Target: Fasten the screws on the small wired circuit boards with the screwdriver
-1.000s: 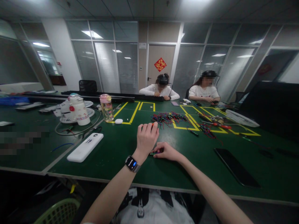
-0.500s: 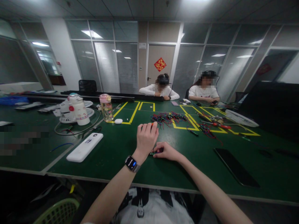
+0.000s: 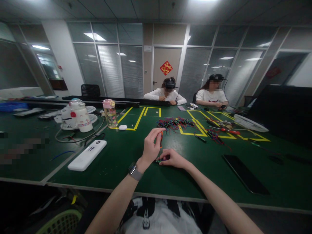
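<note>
My left hand [image 3: 151, 145], with a watch on its wrist, is closed round a small screwdriver [image 3: 161, 139] with an orange and black handle. The screwdriver stands nearly upright, its thin shaft pointing down at a small green circuit board [image 3: 158, 160]. My right hand [image 3: 175, 158] rests low on the table and pinches that board between thumb and fingers, hiding much of it. Whether the screwdriver's tip touches the board I cannot tell. Beyond both hands lies a pile of small boards with red, blue and black wires [image 3: 174, 123].
A white power bank [image 3: 88, 155] lies to the left, a black phone [image 3: 243, 172] to the right. A pink-lidded bottle [image 3: 110, 113] and a white flask [image 3: 84, 118] stand at the back left. Red-handled pliers [image 3: 230, 131] lie back right. Two people sit across the green table [image 3: 126, 162].
My left hand has turned at the wrist, so its fingers now face right and the screwdriver handle shows more. My right hand stays in place with the board.
</note>
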`<act>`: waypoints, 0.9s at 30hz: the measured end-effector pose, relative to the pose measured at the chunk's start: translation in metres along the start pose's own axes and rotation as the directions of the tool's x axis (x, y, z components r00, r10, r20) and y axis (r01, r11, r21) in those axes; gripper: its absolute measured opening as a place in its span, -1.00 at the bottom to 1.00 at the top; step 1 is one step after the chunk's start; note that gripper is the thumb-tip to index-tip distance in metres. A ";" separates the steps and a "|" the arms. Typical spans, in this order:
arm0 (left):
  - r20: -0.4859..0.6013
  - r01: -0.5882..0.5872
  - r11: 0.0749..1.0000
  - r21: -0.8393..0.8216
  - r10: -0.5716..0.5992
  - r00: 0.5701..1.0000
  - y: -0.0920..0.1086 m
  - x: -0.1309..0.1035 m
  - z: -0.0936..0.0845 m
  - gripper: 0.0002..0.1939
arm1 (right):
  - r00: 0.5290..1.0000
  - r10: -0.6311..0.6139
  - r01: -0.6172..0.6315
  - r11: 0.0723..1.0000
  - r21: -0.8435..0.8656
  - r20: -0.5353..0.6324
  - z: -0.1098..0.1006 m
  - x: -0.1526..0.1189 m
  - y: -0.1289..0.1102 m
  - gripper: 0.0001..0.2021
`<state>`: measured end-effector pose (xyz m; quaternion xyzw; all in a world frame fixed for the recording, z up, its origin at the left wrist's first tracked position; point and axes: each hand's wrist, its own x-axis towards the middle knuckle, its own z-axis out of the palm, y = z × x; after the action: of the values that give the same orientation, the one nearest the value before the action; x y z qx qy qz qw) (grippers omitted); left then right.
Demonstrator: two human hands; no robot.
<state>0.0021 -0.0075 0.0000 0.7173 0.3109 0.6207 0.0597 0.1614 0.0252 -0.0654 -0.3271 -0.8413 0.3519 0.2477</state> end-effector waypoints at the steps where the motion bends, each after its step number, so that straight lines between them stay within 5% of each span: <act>1: -0.007 0.017 0.999 -0.027 -0.018 1.000 0.000 0.000 0.000 -0.77 | 1.000 0.000 0.000 1.000 -0.001 0.003 0.000 0.000 0.000 -0.76; 9: -0.071 0.074 0.997 -0.009 -0.074 0.995 0.002 0.002 -0.002 -0.89 | 1.000 0.007 -0.007 1.000 -0.006 0.000 0.000 0.000 -0.002 -0.75; 18: 0.140 0.180 0.954 -0.240 -0.150 0.979 0.003 -0.002 0.001 -0.68 | 1.000 0.009 -0.009 1.000 -0.002 -0.004 0.001 0.001 0.003 -0.76; 27: 0.027 0.076 0.992 -0.100 -0.074 0.997 0.003 -0.002 0.004 -0.82 | 1.000 0.004 -0.004 1.000 0.002 0.005 0.001 0.001 0.003 -0.76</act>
<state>0.0072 -0.0093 -0.0011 0.7083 0.3051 0.6246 0.1230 0.1609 0.0266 -0.0680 -0.3274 -0.8409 0.3543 0.2453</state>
